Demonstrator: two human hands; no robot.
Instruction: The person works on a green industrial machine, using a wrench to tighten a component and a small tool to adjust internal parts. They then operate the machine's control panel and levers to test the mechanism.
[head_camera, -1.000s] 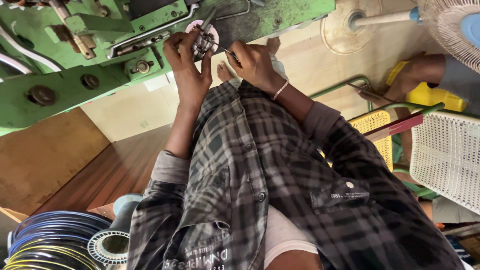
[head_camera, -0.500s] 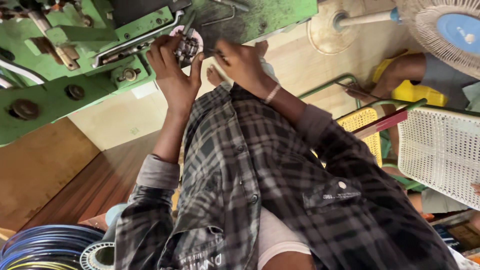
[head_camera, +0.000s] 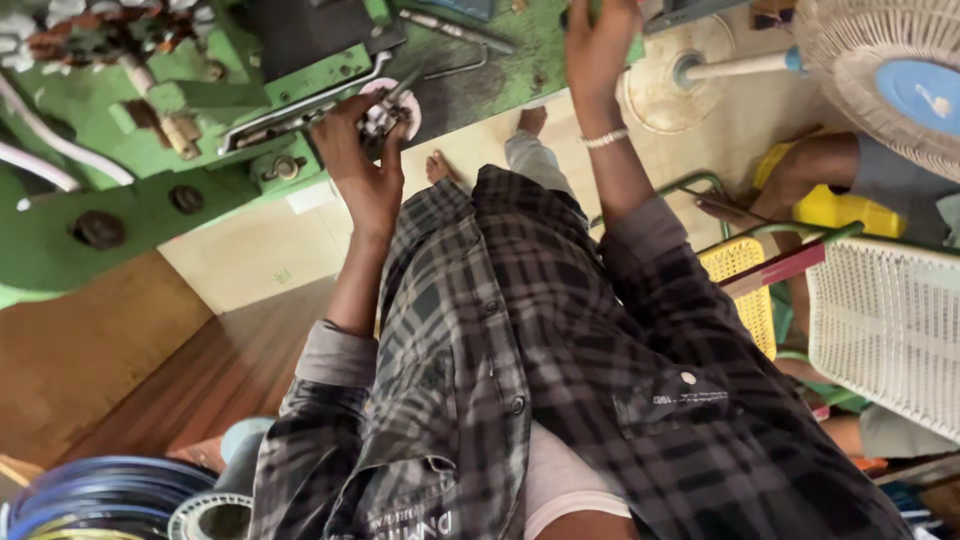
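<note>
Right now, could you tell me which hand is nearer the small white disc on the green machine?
Left. The left hand touches the white disc; the right hand is off to its right, up on the machine's edge.

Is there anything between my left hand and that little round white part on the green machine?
Nothing visible does. The left hand is already on the round white part, fingers touching it. The right hand is apart, up on the green machine edge.
</note>
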